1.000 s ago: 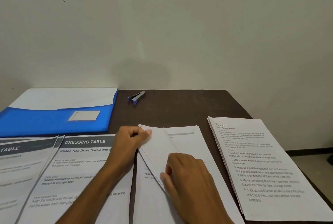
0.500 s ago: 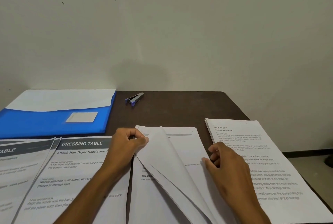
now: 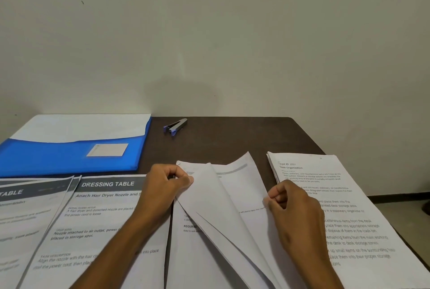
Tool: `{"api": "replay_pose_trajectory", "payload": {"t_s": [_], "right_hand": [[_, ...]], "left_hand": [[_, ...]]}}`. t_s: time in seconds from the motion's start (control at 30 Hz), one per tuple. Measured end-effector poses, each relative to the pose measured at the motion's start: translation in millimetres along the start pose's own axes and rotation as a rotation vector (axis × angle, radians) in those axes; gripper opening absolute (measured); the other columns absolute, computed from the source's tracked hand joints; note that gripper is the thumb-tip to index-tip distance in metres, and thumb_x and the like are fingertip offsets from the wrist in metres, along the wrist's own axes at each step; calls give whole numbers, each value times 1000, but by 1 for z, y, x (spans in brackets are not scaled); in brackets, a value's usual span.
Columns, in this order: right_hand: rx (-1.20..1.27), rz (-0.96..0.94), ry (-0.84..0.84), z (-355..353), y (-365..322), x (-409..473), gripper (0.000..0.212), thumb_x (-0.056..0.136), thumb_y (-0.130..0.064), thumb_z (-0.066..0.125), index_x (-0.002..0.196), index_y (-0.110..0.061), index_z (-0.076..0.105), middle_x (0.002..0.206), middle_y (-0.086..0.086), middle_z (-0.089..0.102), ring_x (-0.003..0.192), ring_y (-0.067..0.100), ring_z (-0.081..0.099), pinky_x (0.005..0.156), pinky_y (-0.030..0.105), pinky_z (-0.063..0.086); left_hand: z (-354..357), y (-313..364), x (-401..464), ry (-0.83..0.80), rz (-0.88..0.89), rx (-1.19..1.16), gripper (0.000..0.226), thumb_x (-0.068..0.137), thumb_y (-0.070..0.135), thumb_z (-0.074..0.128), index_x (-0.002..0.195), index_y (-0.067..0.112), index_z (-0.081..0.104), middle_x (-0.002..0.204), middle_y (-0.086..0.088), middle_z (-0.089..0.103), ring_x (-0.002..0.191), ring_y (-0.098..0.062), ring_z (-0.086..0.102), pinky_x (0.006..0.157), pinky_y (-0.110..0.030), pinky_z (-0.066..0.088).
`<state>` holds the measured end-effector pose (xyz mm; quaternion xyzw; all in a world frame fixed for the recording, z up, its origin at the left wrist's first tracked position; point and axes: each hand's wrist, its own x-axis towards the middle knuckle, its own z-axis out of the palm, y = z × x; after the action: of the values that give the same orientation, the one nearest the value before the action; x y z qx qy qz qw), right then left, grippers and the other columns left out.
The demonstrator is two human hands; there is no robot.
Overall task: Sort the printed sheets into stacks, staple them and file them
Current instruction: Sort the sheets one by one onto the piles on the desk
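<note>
From the head camera, a dark brown table [image 3: 232, 139] is standing against a pale wall, and printed sheets are lying across its near half in several piles. The left hand [image 3: 162, 186] is curling its fingers and thumb round the top left corner of the middle stack [image 3: 204, 253], its grip clamped on that corner. The right hand [image 3: 293, 209] is pinching the right edge of a lifted sheet [image 3: 242, 186], which is arching up off the middle stack, so its grip is closed on the paper. Further folded-back pages are fanning out beneath it. To the left, the "DRESSING TABLE" sheets [image 3: 93, 219] are lying flat, overlapping another similar pile at the frame's edge. To the right, the "Desk Organization" stack [image 3: 349, 219] is lying partly under the right wrist. At the far left, a blue folder [image 3: 69, 160] is lying flat with a white label on its front pocket, and white paper [image 3: 81, 127] is showing above the pocket's rim. A small stapler [image 3: 175, 125] is lying just beside the folder's far right corner, apart from the sheets.
</note>
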<state>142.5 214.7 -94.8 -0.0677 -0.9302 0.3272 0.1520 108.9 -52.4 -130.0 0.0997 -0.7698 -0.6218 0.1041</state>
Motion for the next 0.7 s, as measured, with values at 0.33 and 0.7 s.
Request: {"api": "replay_pose_trajectory", "payload": {"t_s": [0.33, 0.7], "right_hand": [[-28, -242, 56, -6, -29, -14, 29, 86, -24, 83, 80, -32, 55, 85, -15, 58, 69, 6, 54, 63, 16, 39], [-366, -625, -95, 22, -65, -48, 55, 33, -57, 99, 63, -37, 59, 58, -20, 59, 48, 7, 33, 44, 16, 8]], "left_hand": [[2, 1, 0, 22, 10, 30, 21, 86, 11, 82, 67, 18, 76, 72, -7, 74, 79, -34, 73, 83, -59, 62], [-2, 1, -4, -7, -4, -83, 23, 98, 18, 72, 82, 2, 75, 80, -17, 76, 77, -39, 77, 78, -58, 63]]}}
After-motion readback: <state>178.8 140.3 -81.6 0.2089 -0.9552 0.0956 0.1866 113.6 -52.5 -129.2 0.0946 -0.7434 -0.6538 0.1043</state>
